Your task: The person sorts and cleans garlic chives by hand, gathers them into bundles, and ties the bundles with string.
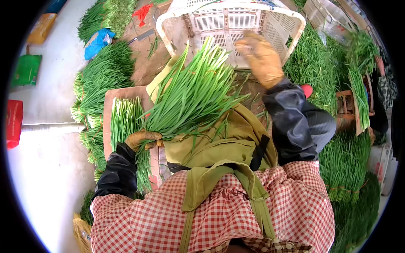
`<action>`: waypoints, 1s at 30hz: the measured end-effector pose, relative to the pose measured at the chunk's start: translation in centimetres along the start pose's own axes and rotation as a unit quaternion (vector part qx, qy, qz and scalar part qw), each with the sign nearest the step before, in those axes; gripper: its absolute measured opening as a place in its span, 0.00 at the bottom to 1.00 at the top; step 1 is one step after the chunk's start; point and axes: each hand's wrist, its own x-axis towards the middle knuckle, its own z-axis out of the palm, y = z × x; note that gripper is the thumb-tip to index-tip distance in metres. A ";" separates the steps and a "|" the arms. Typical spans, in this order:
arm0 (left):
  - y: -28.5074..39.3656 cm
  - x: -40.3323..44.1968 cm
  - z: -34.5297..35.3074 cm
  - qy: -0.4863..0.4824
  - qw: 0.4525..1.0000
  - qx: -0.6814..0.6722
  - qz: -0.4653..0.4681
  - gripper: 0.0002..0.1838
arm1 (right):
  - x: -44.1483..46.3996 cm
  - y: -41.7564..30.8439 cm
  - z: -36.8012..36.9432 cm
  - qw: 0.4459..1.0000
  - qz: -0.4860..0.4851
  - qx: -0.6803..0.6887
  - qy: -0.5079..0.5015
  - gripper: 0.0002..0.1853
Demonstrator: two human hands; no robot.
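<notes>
A loose bunch of long green stalks (194, 84) with pale ends lies across my lap, over an olive apron (211, 152). My left hand (145, 140), in a brown glove, grips the leafy end of this bunch at its lower left. To the right of the pale ends, my gloved right hand (261, 59) is raised in front of the white plastic basket (231, 63); its fingers are blurred, and whether they hold anything is unclear. Beside my left hand, another bunch (124, 120) rests on a brown board (108, 105).
Banded bundles of greens (105, 69) line the left side. More greens (312, 67) are heaped at the right, with a large banded bundle (344, 168) below them. A blue plastic bag (98, 43), red ties (142, 14) and a small wooden stand (346, 105) are also in view.
</notes>
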 end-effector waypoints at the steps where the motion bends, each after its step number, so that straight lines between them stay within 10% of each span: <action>1: 0.1 0.0 0.1 0.000 1.000 0.001 -0.001 0.14 | 0.7 -1.6 0.7 1.000 0.001 0.000 0.000 0.21; 3: 0.0 -0.1 0.3 0.020 1.000 0.023 0.004 0.14 | 2.0 -4.9 1.4 0.955 0.088 -0.154 -0.240 0.19; 7: -0.4 -0.6 0.7 0.039 0.998 0.046 0.016 0.13 | 1.0 -3.5 5.4 0.943 0.098 -0.128 -0.292 0.16; 11: -0.4 -0.6 0.5 0.044 0.998 0.044 0.011 0.14 | -0.3 -1.0 7.3 0.980 0.102 0.057 -0.161 0.14; 15: -0.3 -0.7 0.9 0.032 0.999 0.029 0.008 0.16 | -0.2 3.1 6.8 0.899 0.274 -0.237 -0.246 0.13; 20: -1.1 -0.6 1.0 0.028 0.999 -0.039 0.013 0.15 | -3.1 3.3 2.3 0.935 0.254 -0.248 -0.016 0.17; 22: -1.3 -0.4 1.0 0.025 0.998 -0.050 0.016 0.15 | -2.8 -2.2 1.3 0.949 0.316 -0.003 -0.011 0.18; 26: -1.6 -0.2 0.9 0.026 0.997 -0.073 0.029 0.15 | -2.9 -7.5 5.1 0.980 0.182 0.004 -0.082 0.15; 30: -1.9 -0.3 0.8 0.025 0.997 -0.071 0.031 0.14 | -4.8 -10.4 7.9 0.893 0.246 0.260 -0.273 0.14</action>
